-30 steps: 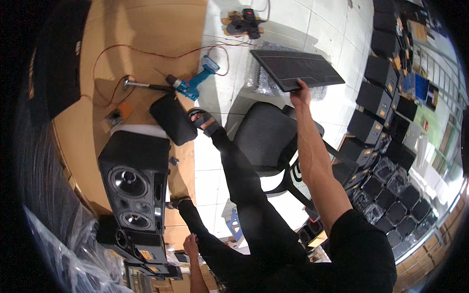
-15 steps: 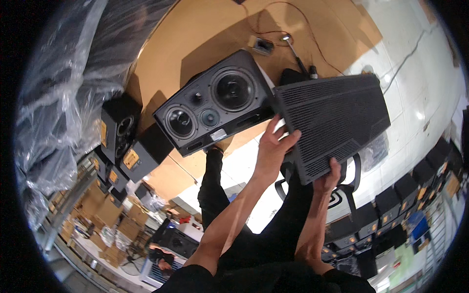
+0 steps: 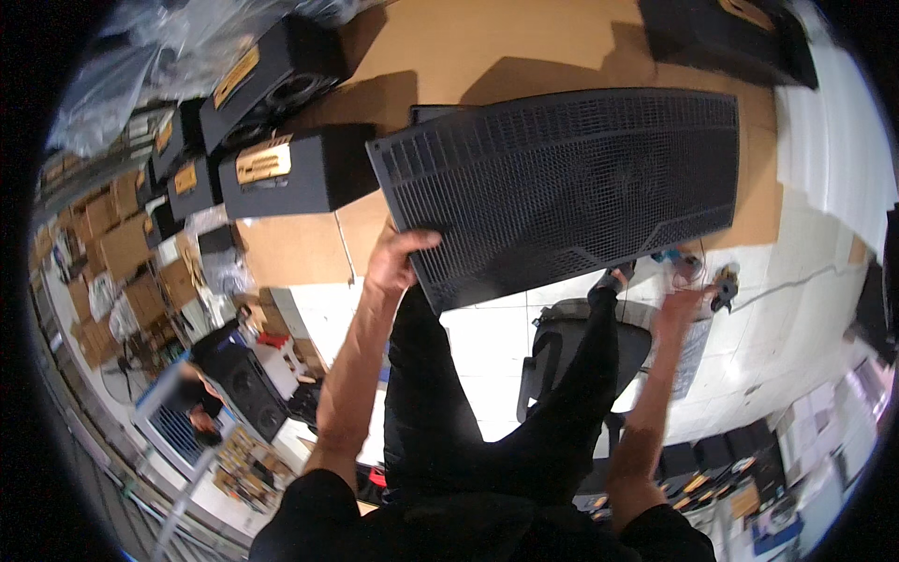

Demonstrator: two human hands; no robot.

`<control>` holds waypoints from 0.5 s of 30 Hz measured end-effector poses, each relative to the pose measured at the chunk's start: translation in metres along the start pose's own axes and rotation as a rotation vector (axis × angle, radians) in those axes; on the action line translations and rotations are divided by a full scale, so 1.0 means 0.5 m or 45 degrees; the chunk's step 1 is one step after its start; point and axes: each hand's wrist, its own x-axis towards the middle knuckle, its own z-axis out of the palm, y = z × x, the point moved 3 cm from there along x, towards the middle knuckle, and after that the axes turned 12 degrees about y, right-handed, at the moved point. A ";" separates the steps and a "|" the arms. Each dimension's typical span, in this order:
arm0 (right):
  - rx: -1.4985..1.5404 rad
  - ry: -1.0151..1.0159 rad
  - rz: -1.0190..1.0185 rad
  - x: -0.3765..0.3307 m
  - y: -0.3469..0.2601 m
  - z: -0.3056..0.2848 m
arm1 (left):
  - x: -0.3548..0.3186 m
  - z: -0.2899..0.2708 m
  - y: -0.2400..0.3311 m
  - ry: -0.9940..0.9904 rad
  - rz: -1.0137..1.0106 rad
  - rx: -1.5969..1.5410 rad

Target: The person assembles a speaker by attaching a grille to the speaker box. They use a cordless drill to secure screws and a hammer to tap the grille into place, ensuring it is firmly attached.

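Observation:
A black perforated speaker grille [image 3: 562, 178] lies across the front of a speaker cabinet, with a sliver of the cabinet [image 3: 435, 113] showing above its upper left edge. My left hand [image 3: 395, 258] grips the grille's lower left corner, thumb over the mesh and fingers behind the edge. My right hand [image 3: 682, 304] is off the grille, below its lower right corner and smeared by motion. Beside it are a blurred bluish thing and a small dark tool-like object [image 3: 724, 287], and I cannot tell whether my fingers hold either.
More black speaker cabinets [image 3: 300, 173] with tan labels stand at the left on cardboard [image 3: 290, 258]. Another cabinet [image 3: 730, 42] lies at the far right. Below the grille are a dark chair [image 3: 562, 347] and white floor tiles. A person [image 3: 201, 412] is at lower left near cartons.
The grille has moved left and turned level, now covering the speaker cabinet's drivers. My left hand shifted left with it, and my right hand let go and moved right.

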 end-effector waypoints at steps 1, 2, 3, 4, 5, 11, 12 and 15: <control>0.223 0.158 0.079 0.102 0.046 -0.040 | 0.031 -0.053 0.010 -0.051 -0.022 -0.033; 0.434 0.231 0.089 0.198 0.048 -0.069 | 0.056 -0.097 0.019 -0.101 -0.047 -0.053; 0.565 0.224 0.048 0.280 0.021 -0.085 | 0.070 -0.116 0.026 -0.088 -0.028 -0.074; 0.561 0.166 -0.134 0.299 -0.099 -0.062 | 0.070 -0.137 0.026 -0.054 -0.008 -0.094; 0.531 0.006 -0.045 0.350 -0.158 -0.048 | 0.085 -0.155 0.022 -0.128 -0.043 -0.073; 0.010 -0.456 -0.053 0.272 -0.267 0.135 | 0.129 -0.197 -0.052 -0.077 -0.106 -0.060; 0.019 -0.354 -0.033 0.251 -0.259 0.138 | 0.146 -0.204 -0.062 0.007 -0.102 -0.014; 0.045 -0.182 0.015 0.191 -0.207 0.155 | 0.229 -0.241 -0.094 0.215 0.174 0.313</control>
